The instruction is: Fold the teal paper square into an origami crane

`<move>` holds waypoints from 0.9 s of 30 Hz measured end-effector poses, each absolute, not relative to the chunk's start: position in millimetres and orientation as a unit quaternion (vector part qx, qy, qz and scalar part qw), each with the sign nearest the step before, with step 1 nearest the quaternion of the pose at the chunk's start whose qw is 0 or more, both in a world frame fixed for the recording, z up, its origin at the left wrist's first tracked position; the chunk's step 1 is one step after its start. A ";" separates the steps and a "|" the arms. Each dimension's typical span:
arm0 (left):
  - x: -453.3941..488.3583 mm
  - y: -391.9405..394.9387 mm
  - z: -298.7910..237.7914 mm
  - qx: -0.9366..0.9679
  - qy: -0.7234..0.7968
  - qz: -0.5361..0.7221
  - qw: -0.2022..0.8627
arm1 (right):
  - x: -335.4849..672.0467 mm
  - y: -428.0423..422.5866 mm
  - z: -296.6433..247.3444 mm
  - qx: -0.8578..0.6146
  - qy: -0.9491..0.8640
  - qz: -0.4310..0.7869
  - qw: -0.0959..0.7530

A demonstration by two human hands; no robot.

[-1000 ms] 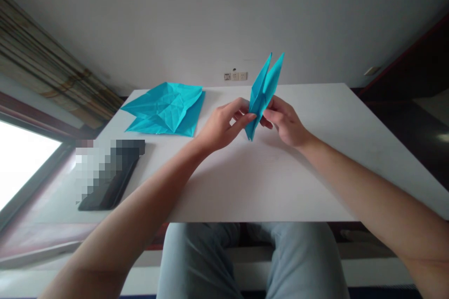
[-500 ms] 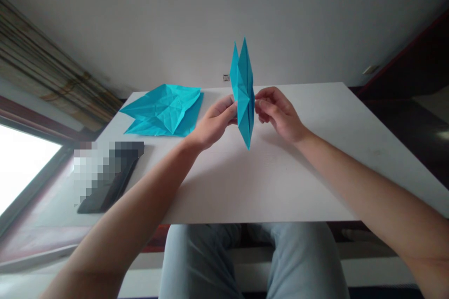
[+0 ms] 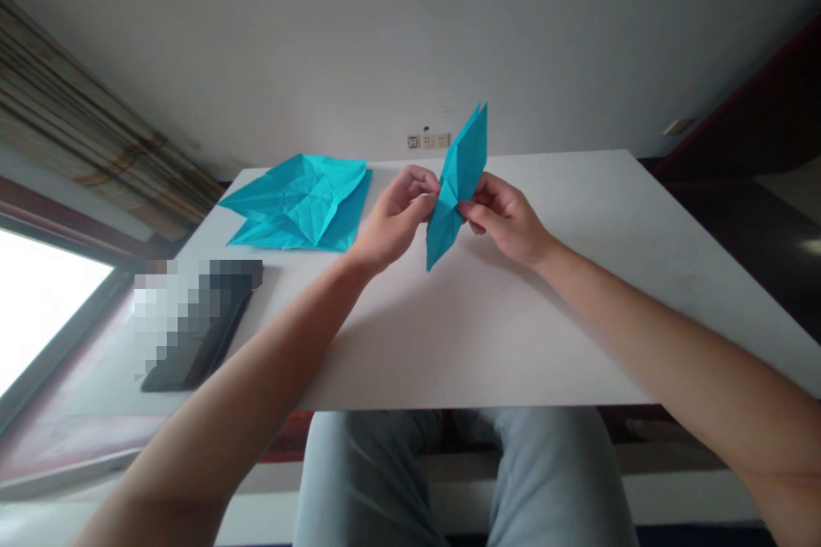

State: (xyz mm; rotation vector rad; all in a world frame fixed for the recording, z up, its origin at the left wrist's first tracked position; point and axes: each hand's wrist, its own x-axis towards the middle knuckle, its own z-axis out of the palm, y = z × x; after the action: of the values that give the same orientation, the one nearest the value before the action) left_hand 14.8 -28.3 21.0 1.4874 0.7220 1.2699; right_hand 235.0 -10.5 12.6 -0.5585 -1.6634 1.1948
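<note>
A blue folded origami paper [image 3: 457, 179] is held up above the table, its upper points tilted to the right and its lower tip to the left. My left hand [image 3: 398, 214] is closed at its left edge, thumb toward me, with the other fingertips partly hidden behind it. My right hand [image 3: 510, 218] pinches the paper from the right, thumb on the near side near the middle folds. On the table to the left lie more blue creased paper sheets [image 3: 295, 201], one partly opened on top of another flat piece.
The white table [image 3: 500, 342] spans the space before my legs [image 3: 462, 479]. A dark flat device [image 3: 224, 333], partly pixelated, lies at the left edge. Wall sockets [image 3: 428, 141] show beyond the far edge. A curtain [image 3: 96, 120] hangs at the left.
The folded paper has turned from upright to leaning right, and its upper points have come closer together. My right hand has moved left and now grips it.
</note>
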 end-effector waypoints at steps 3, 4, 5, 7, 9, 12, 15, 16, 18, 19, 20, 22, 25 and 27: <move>14.7 -30.3 23.3 0.636 0.307 0.509 0.492 | 234.1 -11.6 11.8 -0.229 -0.679 0.495 0.491; 14.6 -30.8 23.3 0.646 0.302 0.504 0.488 | 233.9 -12.2 11.7 -0.230 -0.678 0.497 0.490; 14.5 -31.0 22.8 0.655 0.294 0.500 0.484 | 233.9 -12.9 11.6 -0.232 -0.677 0.500 0.488; 14.3 -30.8 19.9 0.671 0.275 0.498 0.476 | 234.2 -14.2 11.0 -0.236 -0.677 0.504 0.481; 14.4 -30.2 15.5 0.684 0.270 0.500 0.458 | 234.6 -15.4 9.5 -0.242 -0.681 0.504 0.473; 14.6 -29.9 9.5 0.710 0.293 0.510 0.387 | 234.6 -16.6 6.1 -0.251 -0.692 0.495 0.462; 15.0 -30.8 8.3 0.738 0.303 0.523 0.300 | 233.8 -17.3 2.9 -0.258 -0.701 0.478 0.461; 15.1 -31.5 9.4 0.744 0.300 0.528 0.278 | 233.7 -17.4 2.3 -0.260 -0.702 0.474 0.463; 15.2 -33.7 13.6 0.752 0.293 0.533 0.255 | 233.8 -17.2 1.9 -0.259 -0.704 0.470 0.465; 15.3 -35.0 16.5 0.755 0.289 0.531 0.254 | 234.1 -17.1 2.0 -0.259 -0.704 0.470 0.465; 15.4 -36.5 19.5 0.758 0.285 0.527 0.259 | 234.5 -16.9 2.3 -0.259 -0.705 0.470 0.463; 15.6 -39.0 24.8 0.759 0.284 0.515 0.279 | 235.4 -16.5 2.9 -0.265 -0.707 0.469 0.459; 16.0 -40.1 27.8 0.759 0.290 0.509 0.284 | 236.6 -16.9 3.6 -0.269 -0.707 0.471 0.454; 16.4 -39.1 25.8 0.762 0.296 0.502 0.283 | 237.0 -18.3 4.4 -0.263 -0.707 0.477 0.451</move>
State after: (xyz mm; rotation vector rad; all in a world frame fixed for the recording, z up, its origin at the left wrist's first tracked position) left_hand 16.4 -39.1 25.8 2.0397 0.7924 1.3444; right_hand 237.0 -18.3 4.4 -0.6513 -1.7484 1.1783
